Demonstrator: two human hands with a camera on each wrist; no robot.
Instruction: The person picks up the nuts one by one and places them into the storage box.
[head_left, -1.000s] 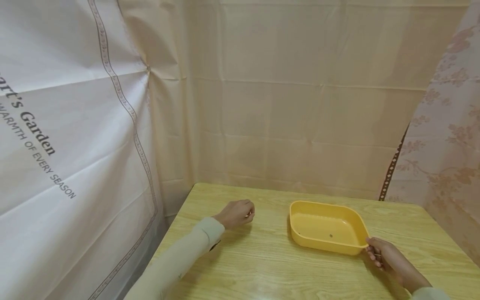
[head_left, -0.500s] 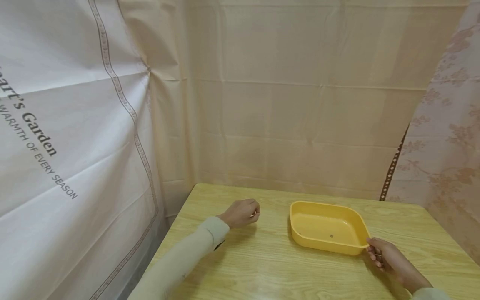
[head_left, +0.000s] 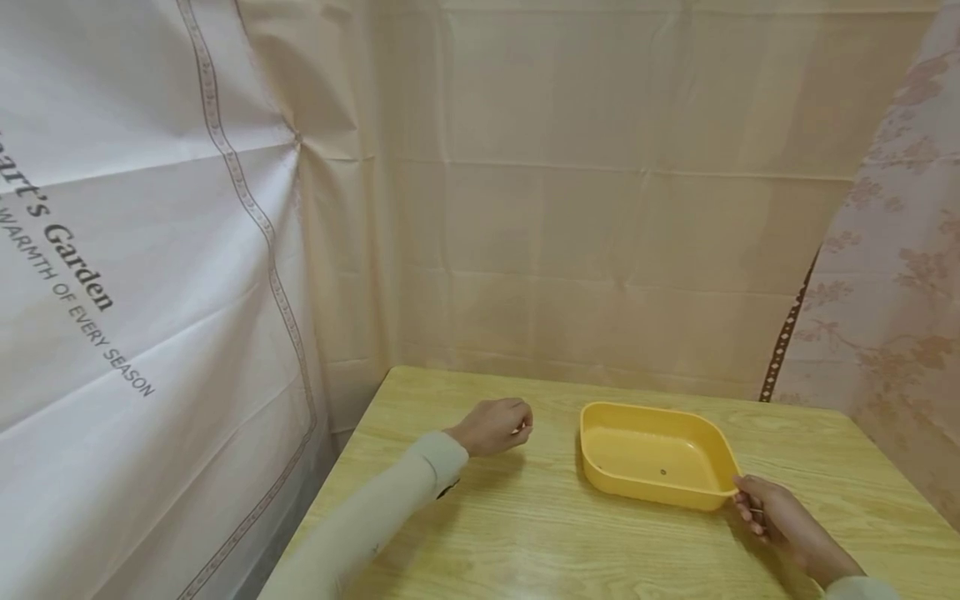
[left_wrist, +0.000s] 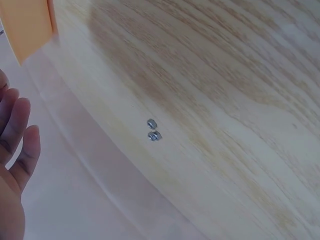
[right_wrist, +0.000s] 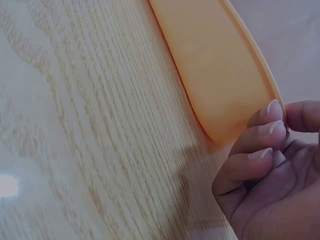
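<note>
Right hand (head_left: 780, 521) pinches the yellow tray (head_left: 656, 496), lower right of frame — left hand (head_left: 492, 427) apart from it, lower centre, fingers curled — holding anything? Can't tell.

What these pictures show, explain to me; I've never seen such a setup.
There is no machine: each grip is one person's bare hand. The wide view comes from a camera worn on the head; the close ones from wrist cameras. On the wooden table stands a yellow tray with a small dark piece inside; the left wrist view shows small metal pieces on the table. The right grip pinches the tray's corner. The left grip is apart from the tray; whether it holds anything can't be seen.
</note>
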